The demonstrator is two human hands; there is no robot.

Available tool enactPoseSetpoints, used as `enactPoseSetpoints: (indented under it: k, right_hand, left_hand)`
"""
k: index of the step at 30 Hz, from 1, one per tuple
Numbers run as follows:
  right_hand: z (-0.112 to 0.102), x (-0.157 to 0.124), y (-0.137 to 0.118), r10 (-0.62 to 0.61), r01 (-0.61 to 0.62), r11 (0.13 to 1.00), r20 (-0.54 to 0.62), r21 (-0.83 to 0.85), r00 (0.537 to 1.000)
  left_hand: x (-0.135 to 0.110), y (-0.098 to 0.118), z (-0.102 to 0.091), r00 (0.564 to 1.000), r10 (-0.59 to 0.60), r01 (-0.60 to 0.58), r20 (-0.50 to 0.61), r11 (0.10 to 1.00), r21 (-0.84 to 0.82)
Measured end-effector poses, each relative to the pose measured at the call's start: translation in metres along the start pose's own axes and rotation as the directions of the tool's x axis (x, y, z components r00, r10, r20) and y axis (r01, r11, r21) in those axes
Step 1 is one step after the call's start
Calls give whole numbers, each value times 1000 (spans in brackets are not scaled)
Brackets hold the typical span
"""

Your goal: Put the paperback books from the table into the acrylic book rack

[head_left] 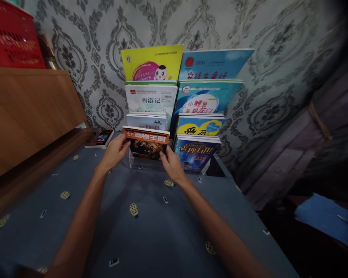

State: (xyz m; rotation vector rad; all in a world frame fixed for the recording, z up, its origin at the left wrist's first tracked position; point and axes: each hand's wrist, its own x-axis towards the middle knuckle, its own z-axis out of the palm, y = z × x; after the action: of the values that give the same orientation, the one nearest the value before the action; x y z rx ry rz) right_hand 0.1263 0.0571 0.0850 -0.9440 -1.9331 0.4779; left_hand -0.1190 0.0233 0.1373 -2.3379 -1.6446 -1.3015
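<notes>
An orange and dark book [147, 143] with an animal picture is gripped at its two sides by my hands. My left hand [116, 151] has its thumb and fingers closed on the left edge, and my right hand [172, 164] pinches the lower right edge. The book leans at the front of a clear stepped rack [140, 165], its lower part at the lowest tier. Behind it rise a greyish book [146, 121], a pale book [150, 99] and a yellow-green book [153, 61]. Close to my right hand, a dark blue book [195, 154] fronts the right column.
In the right column stand a yellow and blue book [201, 125], a teal book [207, 96] and a blue book [214, 61]. A small book [101, 139] lies at the left. A wooden cabinet [29, 116] bears a red basket [14, 34]. A patterned blue cloth [150, 231] covers the table.
</notes>
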Motion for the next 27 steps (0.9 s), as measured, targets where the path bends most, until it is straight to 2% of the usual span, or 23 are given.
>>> enactPoseSetpoints:
  k: [8,13,20,27]
  right_hand:
    - [20,7,20,-12,15,997,42,-72,999]
    - [32,6,28,9,-22,979,-66,-201,998]
    - [33,2,27,62,-87,987,-187,-133,980]
    - [31,4,26,62,-97,970,-159,-222,985]
  left_hand:
    - [-4,-19,16,993,-101,102,-60,995,15]
    - [-7,-21,27,982,-153,153,-111,988,-13]
    - [-9,-22,36,975,-181,183,-132,983,2]
    - [-10,-24,40,970,-203,204,-137,979,-1]
